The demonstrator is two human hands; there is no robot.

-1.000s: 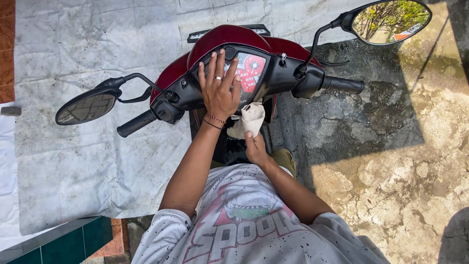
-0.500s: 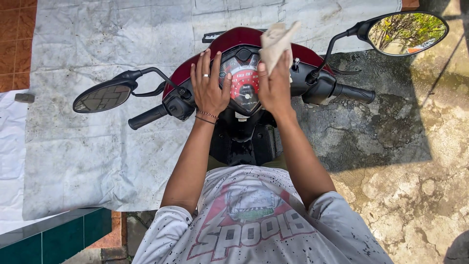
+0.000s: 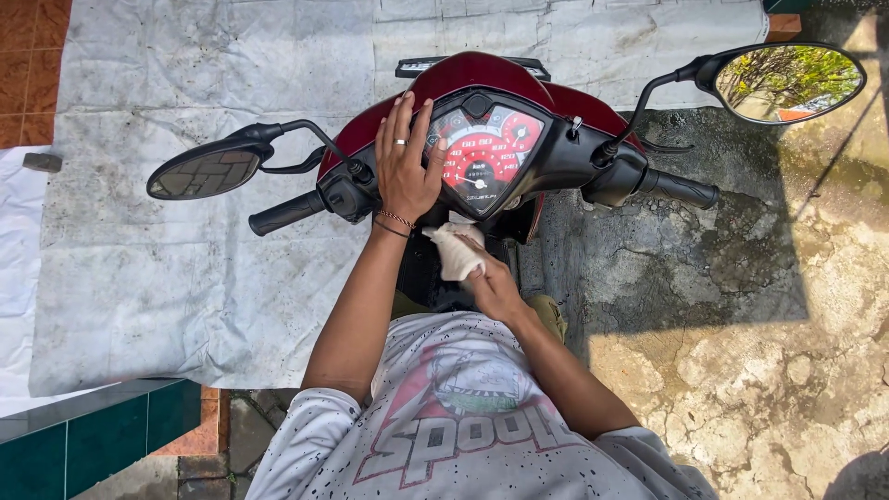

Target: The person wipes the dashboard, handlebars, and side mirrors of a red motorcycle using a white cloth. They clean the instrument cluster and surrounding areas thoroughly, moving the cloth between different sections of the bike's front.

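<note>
— Maroon scooter (image 3: 482, 74), is that what the person is leaning over?

— Yes. Its seat and footwell are lying hidden under the arms and the speckled shirt (image 3: 463, 426), and the front wheel is not showing at all.

— What are the hands doing?

— The left hand (image 3: 406, 167) is resting flat, fingers spread, on the left edge of the red gauge panel (image 3: 486, 153), gripping nothing. The right hand (image 3: 491, 282) is clenching a pale cloth (image 3: 454, 250) just below the panel, pressing it against the dark column there.

— Any labels?

— A small pale tag is peeking out under the panel, half covered by the cloth; its print is too small to make out. The right mirror (image 3: 787, 81) is reflecting greenery; the left mirror (image 3: 206, 171) is showing tiles.
</note>
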